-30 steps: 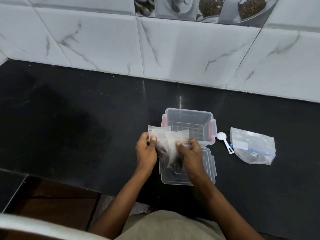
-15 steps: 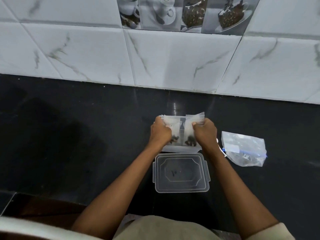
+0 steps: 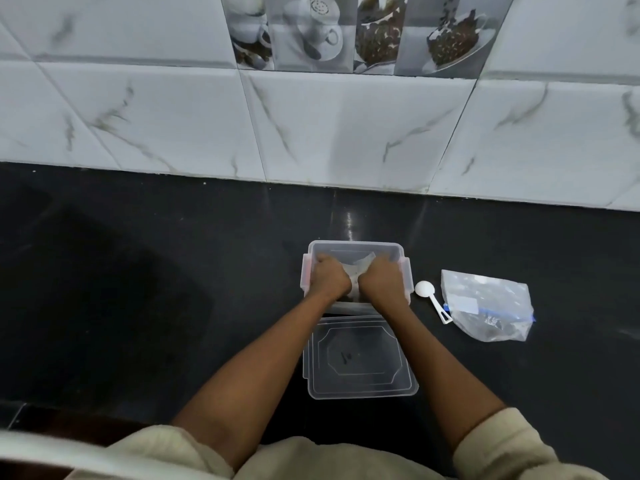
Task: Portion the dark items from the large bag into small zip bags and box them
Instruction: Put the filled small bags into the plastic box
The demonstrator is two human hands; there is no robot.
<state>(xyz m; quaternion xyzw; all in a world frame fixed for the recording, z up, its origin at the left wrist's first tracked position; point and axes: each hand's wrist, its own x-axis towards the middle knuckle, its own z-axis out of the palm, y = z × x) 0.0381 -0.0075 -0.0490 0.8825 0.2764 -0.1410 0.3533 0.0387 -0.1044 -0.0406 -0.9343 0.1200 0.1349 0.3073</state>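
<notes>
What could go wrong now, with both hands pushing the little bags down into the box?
1. Both the left hand and the right hand press the small zip bags into the box; a seal might pop and spill the dark bits.
2. The lid lies right under the forearms, so pulling back could knock it.
3. The spoon sits close by the box and could get bumped.

A home kitchen, probably: a polished black stone table [image 3: 173, 271] meets a wall of white marble-look tiles [image 3: 346, 133] along its far edge, with decorative tiles [image 3: 363, 29] picturing coffee cups and beans.
</notes>
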